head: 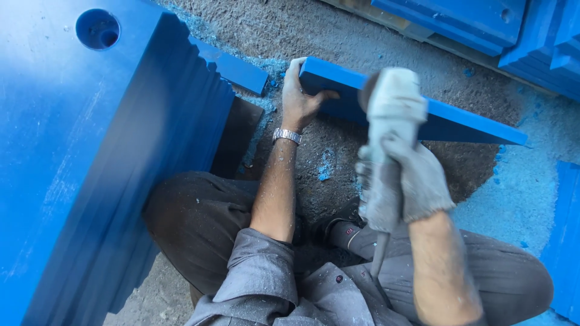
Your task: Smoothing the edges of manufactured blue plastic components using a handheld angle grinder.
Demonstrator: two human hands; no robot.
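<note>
A long blue plastic wedge (459, 124) lies across the concrete floor in front of me. My bare left hand (299, 96), a metal watch at its wrist, grips the wedge's thick left end. In a grey glove, my right hand (417, 175) is closed on a dusty grey angle grinder (389, 121). The grinder's head is up against the wedge's near face, and its cable runs down toward my lap. I sit low on the floor with my knees apart.
A tall stack of blue plastic slabs (90, 157) with a round hole fills the left side. A short blue block (232, 69) lies beside it. More blue pieces (483, 24) are piled at the top right. Blue shavings (513, 193) cover the floor at right.
</note>
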